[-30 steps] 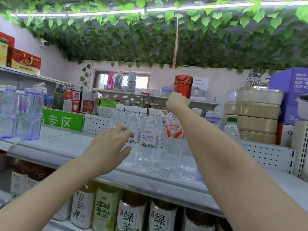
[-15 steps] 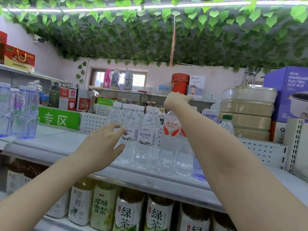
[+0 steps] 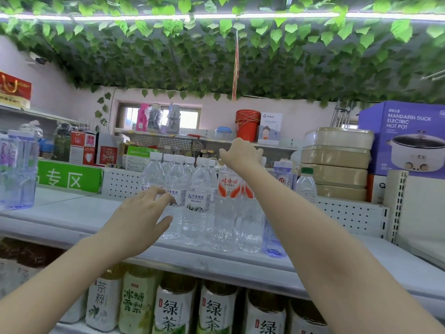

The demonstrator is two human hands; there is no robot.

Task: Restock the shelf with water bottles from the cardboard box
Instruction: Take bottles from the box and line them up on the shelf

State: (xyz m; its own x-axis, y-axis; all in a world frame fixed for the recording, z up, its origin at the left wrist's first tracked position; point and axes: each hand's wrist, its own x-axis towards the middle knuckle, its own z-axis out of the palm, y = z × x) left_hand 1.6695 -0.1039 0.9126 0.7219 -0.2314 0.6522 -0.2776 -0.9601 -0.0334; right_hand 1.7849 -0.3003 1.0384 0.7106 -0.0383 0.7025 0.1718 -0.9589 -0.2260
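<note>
The water bottles (image 3: 196, 201) stand in a tight bunch on the grey shelf (image 3: 67, 215), near its front edge. The left hand (image 3: 139, 220) is open with its fingers spread, and its fingertips are right at the bottles on the left side of the bunch. The right hand (image 3: 240, 153) is curled over the top of the red-label bottle (image 3: 228, 186). It seems to be holding the cap, but the hand hides it. Green tea bottles (image 3: 173, 309) sit one level down.

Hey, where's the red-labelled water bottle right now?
Head view, middle of the upper shelf: the red-labelled bottle stands just right of the white-labelled bottles, its top hidden under the right hand.
</note>
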